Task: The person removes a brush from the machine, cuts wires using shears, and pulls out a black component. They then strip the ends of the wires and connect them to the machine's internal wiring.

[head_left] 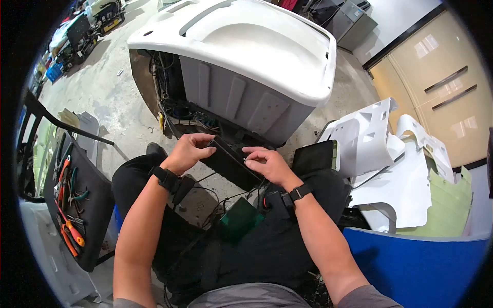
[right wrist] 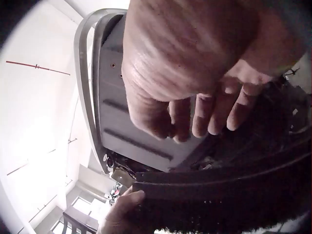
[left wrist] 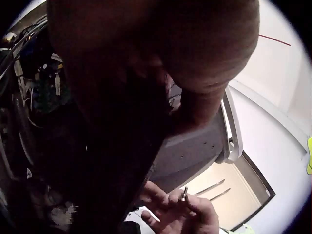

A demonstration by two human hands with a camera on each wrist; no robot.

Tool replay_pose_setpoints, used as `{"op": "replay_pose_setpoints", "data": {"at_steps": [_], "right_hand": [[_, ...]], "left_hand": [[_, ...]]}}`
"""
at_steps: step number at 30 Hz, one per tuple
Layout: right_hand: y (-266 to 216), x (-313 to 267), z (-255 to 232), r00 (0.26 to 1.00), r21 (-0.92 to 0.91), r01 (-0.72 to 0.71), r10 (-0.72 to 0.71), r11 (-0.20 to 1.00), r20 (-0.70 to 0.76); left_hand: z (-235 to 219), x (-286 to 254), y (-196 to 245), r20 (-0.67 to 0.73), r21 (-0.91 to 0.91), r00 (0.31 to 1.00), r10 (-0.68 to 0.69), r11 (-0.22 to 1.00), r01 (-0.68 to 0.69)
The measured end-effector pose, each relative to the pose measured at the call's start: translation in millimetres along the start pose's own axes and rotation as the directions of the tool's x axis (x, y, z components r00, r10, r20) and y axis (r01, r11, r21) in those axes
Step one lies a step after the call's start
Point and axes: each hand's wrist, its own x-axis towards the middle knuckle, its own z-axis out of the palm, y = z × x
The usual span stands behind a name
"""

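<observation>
My left hand [head_left: 186, 152] grips the upper left corner of a long black panel [head_left: 233, 167], thumb over its edge. The panel stands tilted between my knees, and the right wrist view shows a bristly fringe along its lower edge. My right hand [head_left: 269, 165] is just off the panel's right end, pinching a small shiny metal screw [left wrist: 184, 194] between thumb and forefinger. The other fingers of that hand [right wrist: 209, 109] are loosely bent. In front stands a large machine with a white top cover [head_left: 257, 43] and grey side [head_left: 231, 97], its wiring exposed at the left.
On the left, a black chair seat [head_left: 95, 205] carries pliers, screwdrivers and other hand tools [head_left: 69, 205]. White cover parts [head_left: 367, 138] lie at the right, beside a dark tray-like piece [head_left: 314, 155]. A blue surface [head_left: 416, 262] is near my right elbow. Cables and a green part [head_left: 240, 218] lie at my lap.
</observation>
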Motion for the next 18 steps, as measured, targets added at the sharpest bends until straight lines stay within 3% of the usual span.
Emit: {"op": "replay_pose_setpoints", "data": {"at_steps": [1, 3, 7, 8, 11, 13, 14, 17, 18], "right_hand": [[0.0, -0.1, 0.5, 1.0, 0.012, 0.003, -0.003, 1.0, -0.002], [-2.1, 1.2, 2.7, 0.995, -0.164, 0.078, -0.068, 0.983, 0.069], [-12.5, 2.7, 7.6, 0.99, -0.178, 0.092, -0.071, 0.98, 0.121], [-8.1, 3.3, 9.7, 0.988, -0.191, 0.147, -0.135, 0.97, 0.077], [-0.8, 3.5, 11.9, 0.988, -0.209, 0.153, -0.15, 0.966, 0.029], [-1.0, 5.2, 12.8, 0.991, -0.209, 0.129, -0.133, 0.969, -0.002], [-1.1, 5.2, 13.0, 0.994, -0.215, 0.099, -0.108, 0.972, -0.029], [-2.3, 4.6, 15.0, 0.984, -0.193, 0.09, -0.118, 0.977, -0.136], [-2.0, 4.2, 15.7, 0.983, -0.188, 0.089, -0.117, 0.978, -0.143]], "left_hand": [[-0.7, -0.5, 0.8, 0.0, 0.011, 1.0, -0.006, 1.0, 0.006], [-0.7, -1.1, 3.0, 0.028, -0.05, 1.0, -0.007, 0.999, 0.009], [0.0, 0.8, 0.8, 0.022, -0.013, 1.0, -0.018, 1.0, 0.018], [1.7, 0.9, 3.6, 0.022, 0.01, 1.0, -0.019, 1.0, 0.019], [7.9, 5.1, -1.9, -0.01, 0.044, 0.998, 0.061, 0.997, -0.06], [12.8, 8.5, -7.8, -0.325, 0.166, 0.907, 0.268, 0.96, -0.225], [18.8, -1.8, 11.5, -0.423, 0.328, 0.854, 0.302, 0.93, -0.166], [28.5, -13.1, 17.5, -0.337, 0.4, 0.851, 0.403, 0.879, -0.258], [35.1, -16.2, 20.8, -0.268, 0.374, 0.889, 0.371, 0.891, -0.258]]}}
